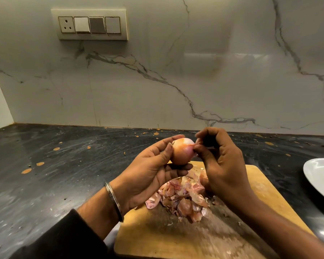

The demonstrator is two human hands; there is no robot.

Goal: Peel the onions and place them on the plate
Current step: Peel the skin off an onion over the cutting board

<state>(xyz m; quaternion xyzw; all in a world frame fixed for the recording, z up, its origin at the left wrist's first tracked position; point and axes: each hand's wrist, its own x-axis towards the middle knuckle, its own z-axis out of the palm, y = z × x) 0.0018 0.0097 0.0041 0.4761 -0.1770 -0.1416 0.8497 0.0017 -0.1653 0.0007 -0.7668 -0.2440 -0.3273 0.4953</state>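
Centrally, an onion [181, 151] is held above the far edge of a wooden cutting board [200, 238], its long axis roughly upright. The left hand [153, 172], palm up, cradles it with curled fingers. The right hand [221, 161] pinches a strip of skin [195, 144] at its right side. Loose peels [183, 199] lie below; a white plate [322, 178] sits far right.

Onion [181, 151] between hands above cutting board [176, 234] — peels [181, 199] on board, plate [320, 176] right
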